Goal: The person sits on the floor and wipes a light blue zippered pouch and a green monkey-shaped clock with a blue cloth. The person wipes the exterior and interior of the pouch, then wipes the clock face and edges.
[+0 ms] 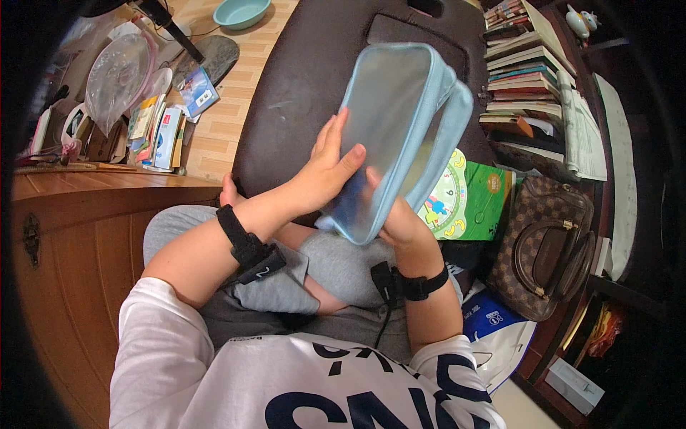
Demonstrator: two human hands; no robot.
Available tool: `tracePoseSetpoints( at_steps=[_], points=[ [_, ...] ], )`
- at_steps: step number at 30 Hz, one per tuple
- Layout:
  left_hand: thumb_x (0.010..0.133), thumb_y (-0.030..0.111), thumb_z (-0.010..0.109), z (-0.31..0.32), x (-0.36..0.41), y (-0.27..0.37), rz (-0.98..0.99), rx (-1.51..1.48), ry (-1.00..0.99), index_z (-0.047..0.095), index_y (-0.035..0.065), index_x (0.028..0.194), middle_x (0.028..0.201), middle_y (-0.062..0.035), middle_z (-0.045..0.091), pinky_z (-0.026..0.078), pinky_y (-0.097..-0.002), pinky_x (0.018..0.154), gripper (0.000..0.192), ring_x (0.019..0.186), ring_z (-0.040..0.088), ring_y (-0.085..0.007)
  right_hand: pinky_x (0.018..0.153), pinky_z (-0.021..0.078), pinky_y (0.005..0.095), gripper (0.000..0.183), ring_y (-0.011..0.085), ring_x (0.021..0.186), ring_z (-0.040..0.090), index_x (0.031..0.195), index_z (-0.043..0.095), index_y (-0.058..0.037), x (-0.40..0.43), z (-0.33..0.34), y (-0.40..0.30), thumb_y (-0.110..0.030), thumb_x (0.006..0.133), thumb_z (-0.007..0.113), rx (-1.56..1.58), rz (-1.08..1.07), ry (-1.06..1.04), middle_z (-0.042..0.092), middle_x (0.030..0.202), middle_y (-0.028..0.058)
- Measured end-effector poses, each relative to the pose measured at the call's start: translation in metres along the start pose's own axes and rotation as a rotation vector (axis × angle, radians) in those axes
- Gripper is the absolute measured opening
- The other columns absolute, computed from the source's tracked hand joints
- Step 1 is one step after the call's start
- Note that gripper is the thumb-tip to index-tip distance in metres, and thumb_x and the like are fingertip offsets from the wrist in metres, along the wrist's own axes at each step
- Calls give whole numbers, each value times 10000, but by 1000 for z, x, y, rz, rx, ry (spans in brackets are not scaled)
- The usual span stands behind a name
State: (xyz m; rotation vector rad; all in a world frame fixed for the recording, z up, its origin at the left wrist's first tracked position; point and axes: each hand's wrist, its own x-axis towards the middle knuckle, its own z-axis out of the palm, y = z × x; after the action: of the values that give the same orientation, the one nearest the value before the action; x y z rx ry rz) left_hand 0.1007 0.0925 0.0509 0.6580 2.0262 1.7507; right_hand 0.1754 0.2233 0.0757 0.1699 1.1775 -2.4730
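A translucent zip pouch with light blue fabric edging is held up before me, its flap apart from the main body on the right side. My left hand lies against the pouch's left side, thumb and palm on the clear panel. My right hand reaches between the panel and the blue edging at the lower end, its fingers partly seen through the clear material. Behind the pouch, a toy clock face with numbers lies on a green book or box. Both forearms wear black straps.
A dark padded bench stretches ahead. On the right are stacked books, a brown checkered handbag and a blue-and-white bag. A wooden cabinet stands left, with books and a teal basin beyond.
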Motion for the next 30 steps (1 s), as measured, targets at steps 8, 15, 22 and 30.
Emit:
tracePoseSetpoints(
  at_steps=[8, 15, 22, 30],
  points=[
    [856, 451, 482, 8, -7, 11, 281, 275, -148, 272, 51, 1373, 1359, -266, 306, 237, -412, 1043, 687, 1260, 313, -385, 997, 339, 361, 454, 215, 1196, 404, 1301, 345, -13, 1, -34, 41, -264, 928, 411, -544, -330, 109, 442, 1272, 102],
    [803, 473, 511, 11, -18, 48, 645, 886, -215, 462, 198, 1270, 1351, -126, 382, 264, -529, 982, 544, 1225, 369, -320, 1099, 106, 435, 659, 245, 1364, 103, 1432, 46, -153, -17, -45, 80, -537, 913, 180, 405, -502, 109, 94, 1479, 87],
    [769, 435, 570, -5, -9, 44, 510, 912, 93, 442, 183, 1277, 1375, -161, 326, 174, -578, 1012, 581, 1268, 290, -363, 1077, 184, 419, 624, 287, 1280, 297, 1334, 288, -13, 11, -36, 3, -460, 903, 345, 75, -327, -10, 314, 1386, 153],
    [914, 294, 461, 7, -4, 19, 55, 34, 12, 180, -31, 1376, 1346, -291, 299, 239, -366, 1040, 631, 1266, 308, -368, 1051, 218, 492, 635, 326, 1234, 375, 1302, 371, -10, 16, -26, -11, -493, 890, 337, 802, -302, -140, 402, 1339, 161]
  ],
)
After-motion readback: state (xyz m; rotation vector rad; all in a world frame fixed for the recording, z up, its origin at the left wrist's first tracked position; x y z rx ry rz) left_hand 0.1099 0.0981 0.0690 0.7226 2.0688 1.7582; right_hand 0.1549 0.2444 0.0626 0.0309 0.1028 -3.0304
